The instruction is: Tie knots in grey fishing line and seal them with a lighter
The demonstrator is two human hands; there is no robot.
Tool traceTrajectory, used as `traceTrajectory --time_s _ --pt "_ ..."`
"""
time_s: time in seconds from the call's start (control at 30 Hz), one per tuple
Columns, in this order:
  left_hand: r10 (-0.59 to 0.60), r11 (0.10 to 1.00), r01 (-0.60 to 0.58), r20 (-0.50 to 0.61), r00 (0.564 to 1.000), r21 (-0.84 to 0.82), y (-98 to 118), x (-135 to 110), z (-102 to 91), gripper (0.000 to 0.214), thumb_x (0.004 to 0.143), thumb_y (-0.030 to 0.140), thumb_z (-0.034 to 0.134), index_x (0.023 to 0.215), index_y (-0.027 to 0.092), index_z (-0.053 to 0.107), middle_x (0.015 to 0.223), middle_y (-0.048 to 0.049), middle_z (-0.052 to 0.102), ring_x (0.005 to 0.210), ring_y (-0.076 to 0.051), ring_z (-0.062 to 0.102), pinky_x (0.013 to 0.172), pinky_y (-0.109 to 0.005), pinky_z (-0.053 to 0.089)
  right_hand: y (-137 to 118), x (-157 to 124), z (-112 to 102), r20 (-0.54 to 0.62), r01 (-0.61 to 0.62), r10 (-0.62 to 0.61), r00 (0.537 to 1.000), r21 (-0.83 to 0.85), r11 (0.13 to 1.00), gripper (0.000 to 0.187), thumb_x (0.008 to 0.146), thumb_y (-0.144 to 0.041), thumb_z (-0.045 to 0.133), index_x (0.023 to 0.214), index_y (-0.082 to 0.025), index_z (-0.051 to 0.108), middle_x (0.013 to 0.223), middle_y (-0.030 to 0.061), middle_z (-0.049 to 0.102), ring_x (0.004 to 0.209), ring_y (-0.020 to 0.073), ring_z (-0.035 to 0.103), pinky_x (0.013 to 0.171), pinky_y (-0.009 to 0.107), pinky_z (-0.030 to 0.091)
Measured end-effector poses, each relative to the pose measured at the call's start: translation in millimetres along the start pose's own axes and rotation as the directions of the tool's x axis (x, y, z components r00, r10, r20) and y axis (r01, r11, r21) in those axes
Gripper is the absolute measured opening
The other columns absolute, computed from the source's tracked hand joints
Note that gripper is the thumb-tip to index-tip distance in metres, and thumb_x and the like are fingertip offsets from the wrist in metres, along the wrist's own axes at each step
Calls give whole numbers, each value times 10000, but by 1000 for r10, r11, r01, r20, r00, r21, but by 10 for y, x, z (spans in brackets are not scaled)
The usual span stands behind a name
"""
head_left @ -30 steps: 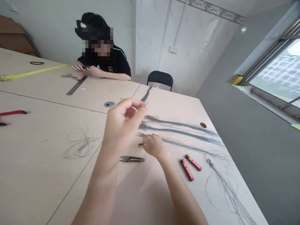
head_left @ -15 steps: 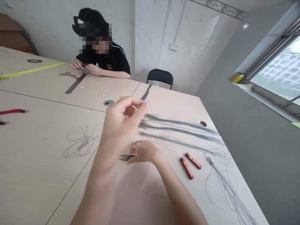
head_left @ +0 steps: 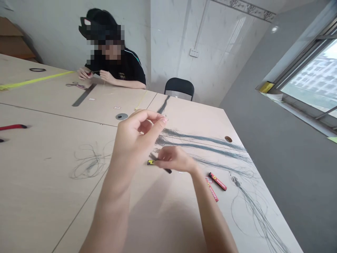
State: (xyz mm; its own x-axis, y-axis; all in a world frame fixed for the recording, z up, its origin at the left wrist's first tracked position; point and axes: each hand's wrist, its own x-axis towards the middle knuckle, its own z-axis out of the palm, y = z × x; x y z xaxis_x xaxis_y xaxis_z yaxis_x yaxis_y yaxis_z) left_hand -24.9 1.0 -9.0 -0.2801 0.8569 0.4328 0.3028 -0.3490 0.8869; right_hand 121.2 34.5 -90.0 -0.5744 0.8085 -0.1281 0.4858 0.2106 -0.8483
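My left hand [head_left: 143, 128] is raised over the table, thumb and forefinger pinched together on what looks like a thin grey thread [head_left: 166, 116]; little of it shows. Lower and to the right, my right hand [head_left: 177, 160] is closed around small dark thread snips [head_left: 167, 170], with the blade pointing up and left past the fingers. A small yellow-and-black object [head_left: 151, 162] lies by the right fingertips. Beyond and beside this hand stretch bundles of grey-blue threads [head_left: 200, 137], their left ends tangled.
Two red lighters [head_left: 218, 181] lie right of my forearm, near another thread bundle [head_left: 255, 207]. A loose thread coil [head_left: 92, 161] is at left, with red-handled pliers [head_left: 13, 127] at the edge. Across the table, a person [head_left: 116, 66] handles a small tool near scissors and a ruler [head_left: 84, 95].
My right hand has moved up and right, and the snips have turned from pointing left to pointing up-left. The yellow-and-black object is now uncovered. My left hand has hardly moved.
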Motion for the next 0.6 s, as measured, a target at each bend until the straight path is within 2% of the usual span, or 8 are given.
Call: traceTrajectory --time_s 0.07,0.13,0.2,0.27,0.37,0.5,0.6 --pt "0 1000 0 4 1000 9 16 -10 -4 42 786 257 712 756 240 734 746 18 658 662 -130 559 611 -251 443 -5 -155 -207 -136 56 -25 990 224 973 257 791 -369 736 828 -179 568 732 -23 622 633 107 599 569 222 443" --pt "-4 1000 3 11 1000 11 40 -21 -3 40 785 255 711 754 242 733 738 16 651 666 -132 558 597 -248 439 -14 -327 -387 -267 132 -38 963 343 930 258 813 -361 716 865 -187 533 732 -26 613 624 114 621 559 228 447" --pt "-11 1000 11 26 1000 11 71 -32 3 38 783 250 711 751 243 730 748 11 651 680 -137 562 595 -248 442 -40 -493 -524 -414 233 -65 908 369 900 250 841 -360 694 900 -197 515 713 -40 594 593 112 619 548 229 446" --pt "-17 1000 17 45 999 13 101 -43 15 40 783 242 709 745 242 723 776 7 661 696 -139 567 603 -249 452 -86 -630 -613 -560 315 -66 826 360 878 217 869 -361 664 942 -202 536 710 -51 562 518 80 547 496 212 401" --pt "-7 1000 7 80 997 11 126 -59 40 52 796 241 701 745 238 712 809 4 671 707 -139 574 611 -251 462 -171 -746 -666 -737 324 33 675 337 884 200 872 -354 644 996 -199 613 713 -57 477 452 39 366 419 197 277" --pt "82 997 -82 81 993 -8 103 -80 78 75 823 248 687 752 234 706 810 2 656 722 -136 577 613 -249 466 -271 -760 -654 -916 290 158 369 275 917 237 876 -391 602 998 -195 658 707 -51 397 458 50 250 399 208 217" --pt "147 989 -145 73 987 -27 72 -88 97 75 835 237 687 762 237 705 793 9 643 705 -125 557 609 -247 457 -322 -744 -634 -962 376 182 205 249 893 306 909 -492 544 977 -206 631 697 -47 365 471 67 226 397 208 194"
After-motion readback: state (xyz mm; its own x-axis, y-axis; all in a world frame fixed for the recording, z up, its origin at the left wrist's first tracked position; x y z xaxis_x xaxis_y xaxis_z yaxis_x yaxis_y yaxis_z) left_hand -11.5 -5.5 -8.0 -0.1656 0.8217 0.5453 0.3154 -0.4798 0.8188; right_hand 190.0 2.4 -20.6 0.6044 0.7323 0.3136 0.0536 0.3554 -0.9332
